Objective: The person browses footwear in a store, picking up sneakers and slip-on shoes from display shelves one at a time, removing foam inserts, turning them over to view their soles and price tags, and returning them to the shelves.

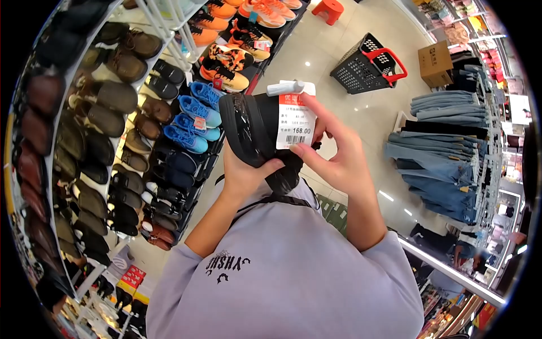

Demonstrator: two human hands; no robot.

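Observation:
A black shoe (248,127) is held up before my chest, its sole side turned to the left. My left hand (244,170) wraps round its lower part, thumb across the front. A white and red price tag (295,127) printed 168.00 lies against the shoe, and a pale grey security tag (285,87) sits at its top edge. My right hand (333,147) pinches the price tag at its right side, thumb at the lower edge and a finger near the top. The other right fingers are partly hidden behind the tag.
Shelves of brown shoes (127,62), blue sneakers (195,121) and orange sneakers (226,73) stand to the left. A black basket with a red handle (361,68) and a red stool (327,11) are on the floor ahead. Folded jeans (435,164) and a cardboard box (435,63) are at right.

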